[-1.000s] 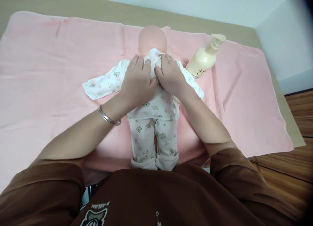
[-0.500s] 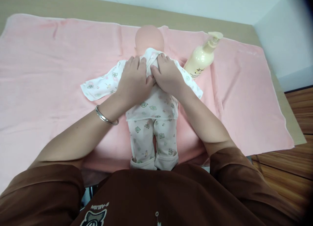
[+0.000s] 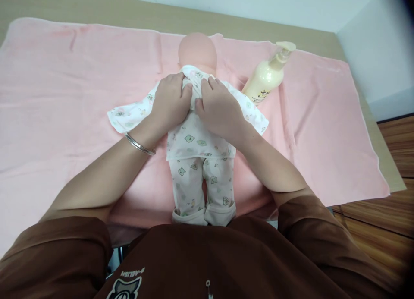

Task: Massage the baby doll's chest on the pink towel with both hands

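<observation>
A baby doll [image 3: 198, 53] lies on its front with the smooth back of its head at the top. It wears a white printed shirt [image 3: 201, 141] with the sleeves spread to both sides, and matching trousers [image 3: 188, 182]. My left hand [image 3: 171, 98] rests open on the upper left of the doll's back, fingertips near the collar. My right hand [image 3: 220, 107] lies open on the upper right of the back, thumb toward the middle. Between my hands the shirt is rumpled below the collar. The doll's face and hands are hidden.
A cream pump bottle [image 3: 265, 79] lies tilted on the pink towel [image 3: 326, 118], beside the doll's right-hand sleeve. The towel covers most of the wooden table [image 3: 310, 42]. A white wall [image 3: 258, 5] rises behind the table.
My left hand has moved slightly left and my right hand slightly lower, widening the gap between them. The collar fabric has shifted to the left. The bottle has not moved.
</observation>
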The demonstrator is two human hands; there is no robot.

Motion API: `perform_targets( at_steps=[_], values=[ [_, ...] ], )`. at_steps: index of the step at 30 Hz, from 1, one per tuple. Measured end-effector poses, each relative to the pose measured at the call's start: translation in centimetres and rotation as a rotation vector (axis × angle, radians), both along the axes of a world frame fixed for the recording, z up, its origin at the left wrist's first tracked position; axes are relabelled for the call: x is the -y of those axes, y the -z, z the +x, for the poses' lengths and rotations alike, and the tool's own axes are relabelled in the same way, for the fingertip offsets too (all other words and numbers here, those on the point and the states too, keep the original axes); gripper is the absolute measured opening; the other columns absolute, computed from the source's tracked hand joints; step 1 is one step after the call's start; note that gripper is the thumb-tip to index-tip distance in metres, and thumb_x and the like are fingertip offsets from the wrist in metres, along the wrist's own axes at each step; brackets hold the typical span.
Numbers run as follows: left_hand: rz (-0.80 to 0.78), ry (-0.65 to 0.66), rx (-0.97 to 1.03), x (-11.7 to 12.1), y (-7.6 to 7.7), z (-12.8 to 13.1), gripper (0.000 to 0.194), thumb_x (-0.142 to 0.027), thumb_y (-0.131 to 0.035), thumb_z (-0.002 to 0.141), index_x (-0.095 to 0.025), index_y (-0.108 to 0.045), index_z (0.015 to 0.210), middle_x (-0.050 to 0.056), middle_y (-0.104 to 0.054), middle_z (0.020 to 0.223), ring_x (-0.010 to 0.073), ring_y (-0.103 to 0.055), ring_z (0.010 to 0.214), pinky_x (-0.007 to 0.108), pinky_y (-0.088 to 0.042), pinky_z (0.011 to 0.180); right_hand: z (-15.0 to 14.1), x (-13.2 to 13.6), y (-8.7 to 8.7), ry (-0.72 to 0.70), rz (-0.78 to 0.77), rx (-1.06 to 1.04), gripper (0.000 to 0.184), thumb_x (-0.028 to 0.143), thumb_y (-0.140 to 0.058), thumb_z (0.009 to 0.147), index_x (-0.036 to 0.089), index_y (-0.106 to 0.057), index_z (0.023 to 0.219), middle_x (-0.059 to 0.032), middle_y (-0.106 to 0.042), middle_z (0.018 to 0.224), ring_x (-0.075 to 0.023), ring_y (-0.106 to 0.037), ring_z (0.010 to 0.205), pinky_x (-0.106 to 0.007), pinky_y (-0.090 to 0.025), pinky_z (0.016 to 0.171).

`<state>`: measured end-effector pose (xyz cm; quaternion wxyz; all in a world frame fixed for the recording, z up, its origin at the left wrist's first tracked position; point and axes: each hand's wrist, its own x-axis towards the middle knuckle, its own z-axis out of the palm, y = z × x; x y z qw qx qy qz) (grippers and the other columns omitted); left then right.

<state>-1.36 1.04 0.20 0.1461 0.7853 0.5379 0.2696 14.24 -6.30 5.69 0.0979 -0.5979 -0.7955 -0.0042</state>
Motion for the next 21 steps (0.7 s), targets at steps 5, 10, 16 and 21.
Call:
perform_targets(
  at_steps=[5, 10, 16, 21],
  values=[
    [0.141, 0.008, -0.07, 2.6, -0.2, 1.0, 0.042, -0.05, -0.028, 0.104, -0.02, -0.057, 0.114, 0.02, -0.06, 0.117, 0.0409, -0.054, 0.12, 0.058, -0.042, 0.108, 1.4, -2.6, 0.4, 0.088, -0.065, -0.153, 0.044, 0.032, -0.031, 0.11, 0.005, -0.063, 0.124, -0.0194, -0.069, 0.124, -0.0326, -0.064, 0.124, -0.048, -0.049, 0.116],
    [0.213, 0.105, 0.027, 4.1, -0.8, 1.2, 0.029, -0.049, -0.041, 0.107, -0.024, -0.055, 0.111, 0.016, -0.059, 0.12, 0.0407, -0.052, 0.126, 0.059, -0.043, 0.113, 2.1, -3.2, 0.0, 0.086, -0.147, -0.208, 0.053, 0.041, -0.031, 0.113, 0.002, -0.061, 0.13, -0.0213, -0.068, 0.129, -0.0332, -0.063, 0.126, -0.048, -0.048, 0.115],
    [0.047, 0.009, 0.012, 1.5, -1.0, 0.7, 0.023, -0.028, -0.051, 0.098, -0.026, -0.036, 0.079, 0.012, -0.054, 0.095, 0.0356, -0.055, 0.105, 0.057, -0.046, 0.099, 0.7, -0.6, -0.4, 0.005, -0.12, 0.01, 0.064, 0.035, -0.028, 0.112, -0.008, -0.035, 0.159, -0.0283, -0.04, 0.165, -0.0424, -0.038, 0.157, -0.055, -0.033, 0.133],
    [0.007, 0.045, 0.053, 0.2, -0.4, 0.3, 0.017, -0.031, -0.05, 0.093, -0.027, -0.039, 0.08, 0.009, -0.047, 0.086, 0.0325, -0.051, 0.099, 0.054, -0.044, 0.096, 0.3, 0.1, -0.3, -0.011, -0.062, -0.01, 0.06, 0.03, -0.029, 0.111, -0.008, -0.04, 0.156, -0.0279, -0.047, 0.16, -0.04, -0.044, 0.152, -0.051, -0.039, 0.129]
  ],
)
